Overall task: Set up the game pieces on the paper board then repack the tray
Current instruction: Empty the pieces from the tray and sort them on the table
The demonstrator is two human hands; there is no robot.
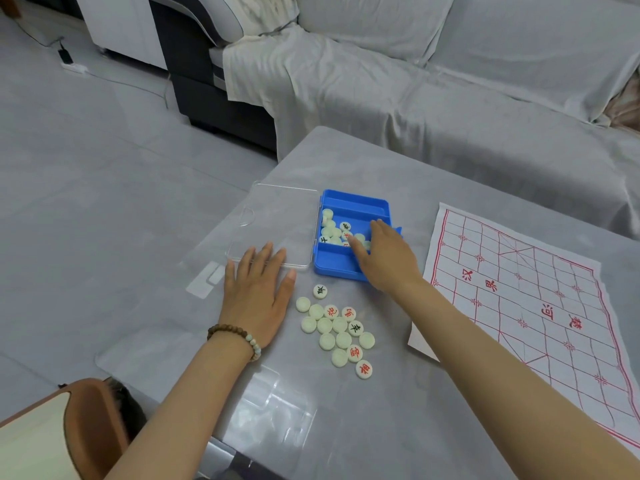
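The blue tray (353, 197) sits open on the bench (346, 427), its clear lid (277, 223) folded out flat to the left. The right grip (384, 258) reaches into the tray's middle compartment, fingers down among the pieces in the tray (332, 232). Whether it has pinched 1 yet I cannot tell, since the hand hides its own fingertips. The left grip (258, 292) lies flat and relaxed on the bench, holding nothing, with its fingertips at the near edge of the lid.

About 15 loose pieces (337, 327) lie in a cluster just in front of the tray, several face down. The paper board (526, 292) lies to the right, with no piece on it, so setup has probably not begun.

The pieces look like small, hard, smooth discs (light, likely slippery). They should be pinched by the rim between thumb and forefinger, or scooped several at a time. The tray is probably light enough to skid, so it may need steadying. The board is thin creased paper and will shift or crumple if dragged, so pieces should be set straight down on it.
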